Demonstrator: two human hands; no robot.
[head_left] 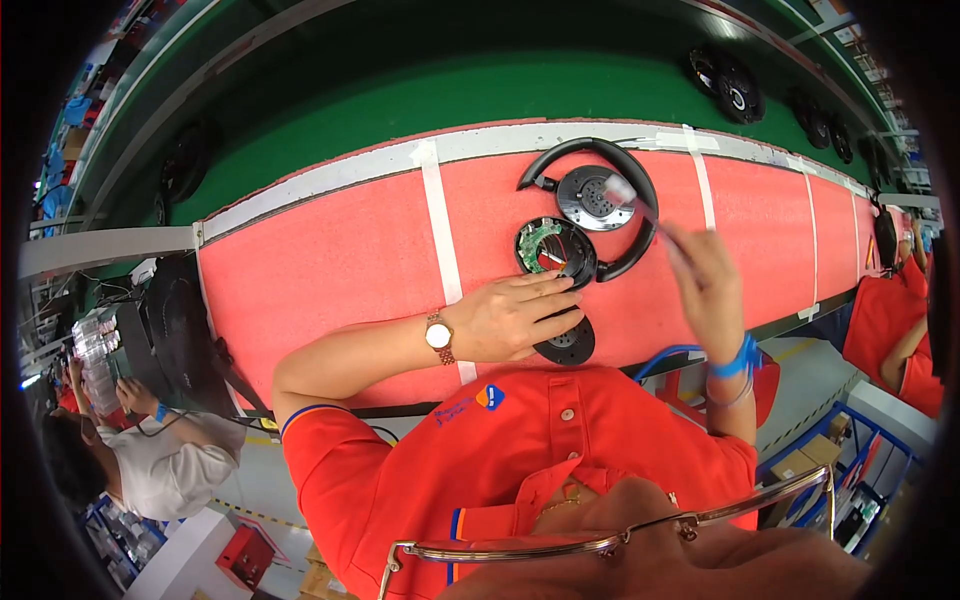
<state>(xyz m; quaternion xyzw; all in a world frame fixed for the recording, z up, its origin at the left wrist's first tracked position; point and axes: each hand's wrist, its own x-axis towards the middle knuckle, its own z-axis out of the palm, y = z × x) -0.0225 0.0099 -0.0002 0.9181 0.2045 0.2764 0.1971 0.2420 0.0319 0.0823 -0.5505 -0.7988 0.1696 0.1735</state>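
Black plastic over-ear headphones [650,180] are laid on the pink foam work mat [330,255], headband curved to the right, in front of the wearer. The upper round black-and-silver ear cup with a perforated centre [590,205] is faced upward; the lower open black ear cup [520,245] is left uncovered, with a curved green circuit board [538,245] and thin wires exposed. The left hand [515,318] is laid across with fingers extended, fingertips at the near rim of the lower cup, and a loose round black perforated plate [568,345] is partly covered by it; whether anything is pinched underneath cannot be told, thumb hidden. By the right hand [708,278] a slim-handled tool with a pale blunt tip [619,190] is gripped, fingers curled closed; tip blurred, seen over the upper cup, contact cannot be confirmed. Main risk, as judged: the perforated centre could be scratched or dented if the tip is pressed too hard or the handle slips. Debris could be dropped into the exposed board if anything is flicked off toward the lower cup. Thin wires could be snagged or pulled loose if the left fingertips are slid inward. The headphones could also be spun on the mat if pushed sideways, since no clamp is seen, and the loose plate could be dragged along by the left palm
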